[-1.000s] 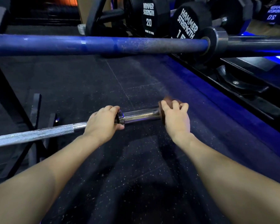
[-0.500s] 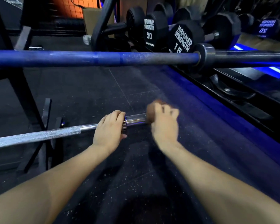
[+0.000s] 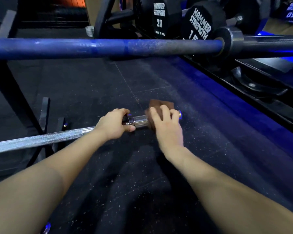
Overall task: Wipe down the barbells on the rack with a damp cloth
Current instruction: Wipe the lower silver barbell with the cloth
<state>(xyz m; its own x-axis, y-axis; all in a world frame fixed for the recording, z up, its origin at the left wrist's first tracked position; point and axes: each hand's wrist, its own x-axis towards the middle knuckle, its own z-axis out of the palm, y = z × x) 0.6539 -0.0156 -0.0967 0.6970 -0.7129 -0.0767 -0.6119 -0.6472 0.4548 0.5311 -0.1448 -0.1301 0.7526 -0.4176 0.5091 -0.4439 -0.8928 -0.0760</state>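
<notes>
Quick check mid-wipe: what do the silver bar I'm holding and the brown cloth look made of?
Silver barbell: looks like chromed steel, with a mirror-bright sleeve and cross-hatched knurling on the shaft. Brown wiping cloth: soft matte fabric bunched under the right hand; weave too blurred to tell.

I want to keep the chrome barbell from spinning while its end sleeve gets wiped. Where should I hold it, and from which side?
Hold the chrome barbell on the shaft just inside the collar, coming down from above as the left hand does. The bar lies level and the shaft is thin enough for fingers to wrap. That leaves the sleeve free for the right hand and brown cloth.
</notes>
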